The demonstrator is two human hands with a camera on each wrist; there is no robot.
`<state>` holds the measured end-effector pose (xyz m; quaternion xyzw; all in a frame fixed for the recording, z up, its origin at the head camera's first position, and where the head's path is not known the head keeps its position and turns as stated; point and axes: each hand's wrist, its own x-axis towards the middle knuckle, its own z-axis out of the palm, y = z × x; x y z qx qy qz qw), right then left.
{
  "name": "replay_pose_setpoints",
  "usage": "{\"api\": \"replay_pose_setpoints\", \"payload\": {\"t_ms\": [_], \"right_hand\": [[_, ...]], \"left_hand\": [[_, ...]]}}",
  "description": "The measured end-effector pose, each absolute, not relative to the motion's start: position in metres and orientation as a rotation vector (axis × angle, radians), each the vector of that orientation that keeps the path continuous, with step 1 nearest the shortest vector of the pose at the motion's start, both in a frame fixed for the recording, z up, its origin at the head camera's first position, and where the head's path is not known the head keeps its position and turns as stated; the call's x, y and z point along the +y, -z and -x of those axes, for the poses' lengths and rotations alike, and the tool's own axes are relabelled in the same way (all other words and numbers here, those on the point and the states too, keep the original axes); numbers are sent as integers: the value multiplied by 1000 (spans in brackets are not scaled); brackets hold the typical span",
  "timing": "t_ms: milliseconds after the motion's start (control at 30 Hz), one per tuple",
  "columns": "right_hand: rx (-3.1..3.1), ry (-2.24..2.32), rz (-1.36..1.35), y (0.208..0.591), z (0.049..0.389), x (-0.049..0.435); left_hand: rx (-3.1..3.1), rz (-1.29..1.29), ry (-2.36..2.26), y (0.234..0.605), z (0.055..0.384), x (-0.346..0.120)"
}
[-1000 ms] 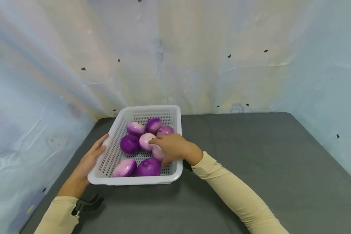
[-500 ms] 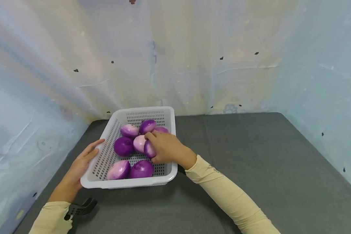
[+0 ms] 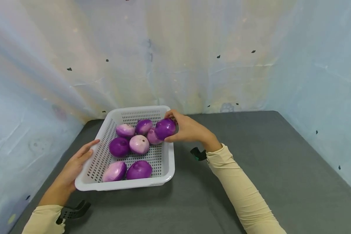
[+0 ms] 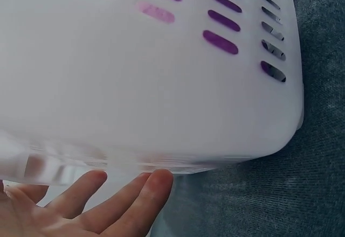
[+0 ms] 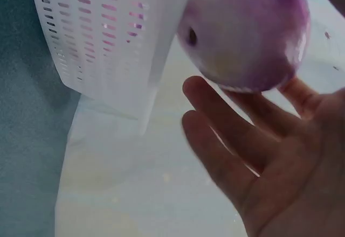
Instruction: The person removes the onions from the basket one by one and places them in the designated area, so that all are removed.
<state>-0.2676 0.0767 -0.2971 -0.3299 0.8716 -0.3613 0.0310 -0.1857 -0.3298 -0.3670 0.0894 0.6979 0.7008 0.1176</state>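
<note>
My right hand grips a purple onion just above the right rim of a white perforated basket. In the right wrist view the held onion shows a pale pink side with a dark spot; thumb and fingers curl about it, while two fingers stand off it. My left hand lies along the basket's left side, its fingers extended. In the left wrist view its fingertips are right at the basket wall. Inside sit several purple and pale onions, among them a pale one mid-basket.
The basket stands on a dark grey cloth-covered table, left of the middle. A pale, patterned sheet hangs behind the table and along both sides. Black camera straps are on the wrists.
My right hand took hold of an onion at the basket's right side, then raised it up and right to the rim. The left hand stays at the basket's side. The head view shifted slightly.
</note>
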Motion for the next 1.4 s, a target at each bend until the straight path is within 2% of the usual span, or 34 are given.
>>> {"api": "replay_pose_setpoints", "payload": {"t_ms": [600, 800, 900, 1200, 1400], "right_hand": [[2659, 1007, 952, 296, 262, 98], [2703, 1168, 873, 295, 276, 112], [2745, 1186, 815, 296, 286, 120], [2745, 1267, 467, 342, 316, 155], [2772, 1151, 467, 361, 327, 158]], "left_hand": [[2201, -161, -1904, 368, 191, -321], [2388, -224, -1735, 359, 193, -310], [2378, -173, -1708, 355, 191, -308], [2534, -143, -1572, 362, 180, -302], [2517, -131, -1602, 356, 179, -304]]}}
